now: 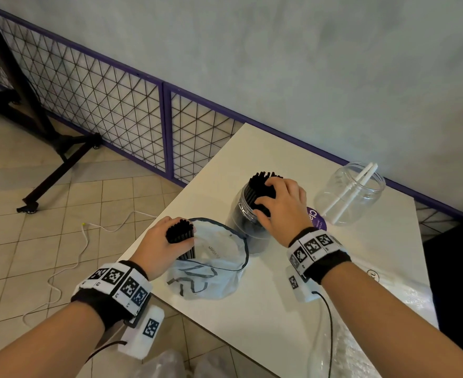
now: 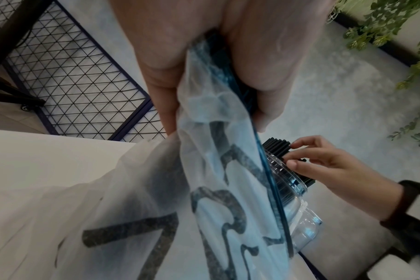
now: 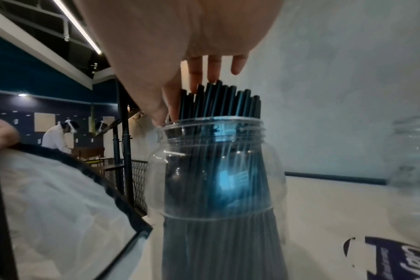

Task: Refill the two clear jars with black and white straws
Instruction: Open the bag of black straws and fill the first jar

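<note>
- Head view: the near clear jar (image 1: 245, 214) stands on the white table (image 1: 361, 268), already packed with black straws (image 1: 261, 186) that rise above its mouth. It looks top-heavy, so a sideways shove from the right hand (image 1: 282, 205) could tip it toward the table edge or against the plastic bag (image 1: 211, 268).
- The right hand lies over the straw tops, fingers curled down round the bundle and thumb at the jar's neck, gathering and pressing them.
- The left hand (image 1: 165, 241) grips a second bundle of black straws (image 1: 181, 233) standing in the bag's open mouth. If that grip loosens as the bundle rises, straws could fan out and fall to the tiled floor (image 1: 61, 241), which is close because the bag sits near the table's edge.
- The far jar (image 1: 353, 195) holds only a few white straws (image 1: 350, 192), well apart from both hands; that half of the refill looks barely begun.
- Left wrist view: the fingers (image 2: 259, 62) close round the bag's blue rim along with the dark straws, so the film may lift with the bundle and snag.
- Right wrist view: the fingertips (image 3: 194, 72) touch the straw tops while the thumb sits inside the jar's rim. The mouth looks nearly full, so forcing more in may bend straws or push others out.
</note>
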